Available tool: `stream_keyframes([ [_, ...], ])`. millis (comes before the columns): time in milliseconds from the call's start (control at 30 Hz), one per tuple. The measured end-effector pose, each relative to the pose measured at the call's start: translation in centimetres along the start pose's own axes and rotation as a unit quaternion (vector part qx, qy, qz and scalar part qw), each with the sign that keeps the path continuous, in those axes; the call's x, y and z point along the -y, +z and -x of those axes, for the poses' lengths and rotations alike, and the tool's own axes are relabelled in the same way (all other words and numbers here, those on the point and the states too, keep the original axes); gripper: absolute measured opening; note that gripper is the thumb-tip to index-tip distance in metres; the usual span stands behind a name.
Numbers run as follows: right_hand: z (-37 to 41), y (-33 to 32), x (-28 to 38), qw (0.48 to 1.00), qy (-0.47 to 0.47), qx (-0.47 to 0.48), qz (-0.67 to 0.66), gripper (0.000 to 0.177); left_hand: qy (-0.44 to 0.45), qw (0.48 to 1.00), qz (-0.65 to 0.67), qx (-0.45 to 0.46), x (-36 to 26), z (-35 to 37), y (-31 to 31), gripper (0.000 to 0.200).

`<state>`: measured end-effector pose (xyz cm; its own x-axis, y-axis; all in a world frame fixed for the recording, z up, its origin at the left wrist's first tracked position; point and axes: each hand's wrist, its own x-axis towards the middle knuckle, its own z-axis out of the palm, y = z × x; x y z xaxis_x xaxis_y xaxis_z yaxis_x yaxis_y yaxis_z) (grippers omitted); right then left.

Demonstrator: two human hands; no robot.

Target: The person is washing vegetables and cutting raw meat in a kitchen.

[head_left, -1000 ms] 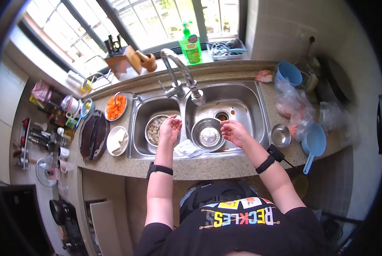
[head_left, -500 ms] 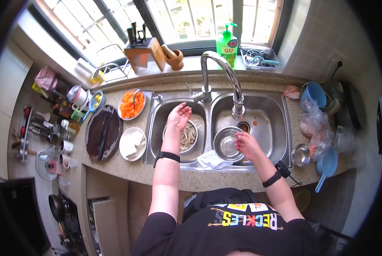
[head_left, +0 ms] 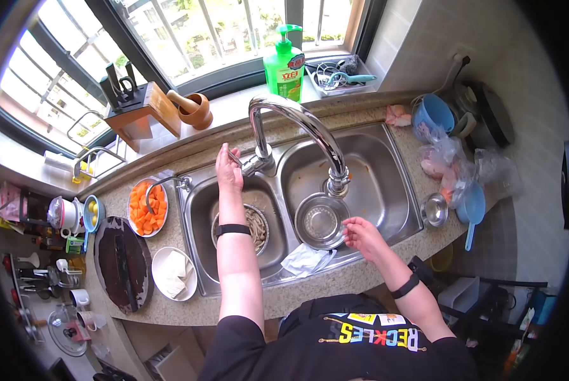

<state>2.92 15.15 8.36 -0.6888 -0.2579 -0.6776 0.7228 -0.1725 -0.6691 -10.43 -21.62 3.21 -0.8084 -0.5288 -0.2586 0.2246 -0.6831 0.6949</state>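
My left hand (head_left: 230, 170) reaches over the left sink basin to the faucet handle (head_left: 251, 165), its fingers against the lever's end. Below that forearm, a bowl of pale, sliced strips (head_left: 257, 228) sits in the left basin, partly hidden. My right hand (head_left: 364, 239) hovers at the near right side of a metal bowl (head_left: 319, 219), fingers loosely bent and apart, holding nothing visible. The bowl stands in the right basin under the curved faucet (head_left: 297, 114). A white cloth (head_left: 307, 261) lies on the sink's front edge near the bowl.
Left of the sink are a plate of orange chunks (head_left: 141, 216), a plate of white blocks (head_left: 167, 284) and a dark board with a knife (head_left: 116, 267). A green pump bottle (head_left: 284, 70) stands on the sill. At right are a small metal bowl (head_left: 434, 209) and a blue ladle (head_left: 470, 206).
My left hand has moved from above the left basin to the faucet handle. My right hand stays near the metal bowl's rim. The camera view has turned and shifted.
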Motion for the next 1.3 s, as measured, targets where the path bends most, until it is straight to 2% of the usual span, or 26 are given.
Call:
stream_keyframes([
  [200,-4.6,3.2,1.1,0.997,0.011,0.039,-0.059,0.014,-0.039,0.999,0.029,-0.002,0.1,-0.8,-3.6,0.014],
  [267,-6.4,4.3,1.7,0.980,-0.001,0.064,-0.186,0.017,-0.050,0.998,0.026,0.008,0.2,-0.4,-4.9,0.013],
  [300,-7.8,4.4,1.5,0.980,-0.004,0.062,-0.189,0.017,-0.053,0.998,0.025,0.012,0.0,0.1,-5.0,0.013],
  [367,-10.6,4.3,1.2,0.956,0.006,0.134,-0.261,0.031,-0.029,0.999,0.001,0.028,-0.5,1.4,-4.5,0.014],
  [400,-10.0,5.4,2.6,0.956,0.006,0.133,-0.261,0.031,-0.026,0.999,-0.003,0.023,-0.6,2.2,-4.3,0.029],
  [433,-8.3,6.9,4.6,0.964,0.026,0.090,-0.250,0.040,-0.025,0.999,-0.003,0.021,-0.4,3.3,-3.9,0.029],
  [467,-7.5,7.8,6.0,0.969,0.046,0.048,-0.238,0.048,-0.017,0.997,-0.055,-0.051,0.0,4.5,-3.2,0.036],
  [500,-8.0,7.7,6.1,0.969,0.048,0.053,-0.236,0.048,-0.006,0.987,-0.107,-0.124,0.3,5.9,-2.5,0.043],
  [533,-8.9,7.6,6.1,0.966,0.040,0.069,-0.247,0.052,0.019,0.975,-0.183,-0.121,1.0,7.8,-1.8,0.051],
  [567,-9.5,7.7,6.2,0.962,0.032,0.085,-0.258,0.057,0.055,0.968,-0.225,-0.100,2.6,9.3,-1.3,0.049],
  [633,-9.0,7.8,6.5,0.959,0.052,0.068,-0.270,0.053,0.056,0.967,-0.246,-0.035,5.5,13.6,1.8,0.047],
  [700,-8.4,7.1,5.8,0.939,0.053,0.129,-0.314,0.044,-0.085,0.964,-0.251,0.009,8.1,16.6,4.6,0.039],
  [767,-7.4,6.4,4.9,0.926,0.051,0.160,-0.338,0.039,-0.153,0.983,-0.053,0.091,13.2,16.1,4.6,0.029],
  [800,-6.6,6.3,4.2,0.954,-0.030,0.166,-0.247,0.037,-0.153,0.982,-0.054,0.094,14.2,16.0,5.1,0.029],
  [833,-5.8,6.2,3.5,0.967,-0.112,0.168,-0.153,0.035,-0.192,0.977,-0.042,0.087,15.0,16.0,5.8,0.033],
  [867,-5.2,6.2,2.7,0.978,-0.150,0.139,-0.045,0.033,-0.231,0.969,-0.030,0.080,15.8,16.1,6.2,0.037],
  [900,-4.6,6.2,2.2,0.975,-0.186,0.108,0.063,0.031,-0.233,0.968,-0.035,0.084,16.0,16.5,6.7,0.037],
  [933,-5.5,5.5,1.2,0.968,-0.179,0.101,0.143,0.033,-0.239,0.967,-0.010,0.089,16.1,16.9,7.1,0.035],
  [967,-6.8,4.7,0.8,0.969,-0.182,0.100,0.137,0.033,-0.244,0.965,0.016,0.094,16.1,17.2,7.4,0.034],
  [1033,-9.4,3.4,1.0,0.884,-0.332,0.100,0.314,0.038,-0.255,0.959,0.064,0.104,15.7,17.9,8.4,0.032],
  [1067,-10.7,3.2,1.2,0.844,-0.453,0.020,0.286,0.047,-0.261,0.955,0.090,0.108,15.6,18.2,8.9,0.031],
  [1100,-12.8,2.3,1.2,0.845,-0.453,0.018,0.283,0.047,-0.262,0.955,0.086,0.109,15.1,18.8,9.7,0.031],
  [1167,-16.1,-0.1,0.3,0.864,-0.415,-0.091,0.269,0.045,-0.234,0.936,0.090,0.246,13.9,20.1,10.8,0.032],
  [1200,-14.2,-0.6,1.2,0.953,-0.267,-0.033,0.136,0.047,-0.293,0.931,0.072,0.203,13.4,19.9,9.8,0.036],
  [1233,-14.3,-1.8,0.8,0.955,-0.221,-0.085,0.180,0.053,-0.293,0.932,0.073,0.201,13.5,19.3,8.5,0.036],
  [1300,-13.8,-4.9,-1.4,0.928,-0.167,-0.111,0.316,0.057,-0.273,0.942,-0.101,0.169,13.7,18.9,5.8,0.038],
])
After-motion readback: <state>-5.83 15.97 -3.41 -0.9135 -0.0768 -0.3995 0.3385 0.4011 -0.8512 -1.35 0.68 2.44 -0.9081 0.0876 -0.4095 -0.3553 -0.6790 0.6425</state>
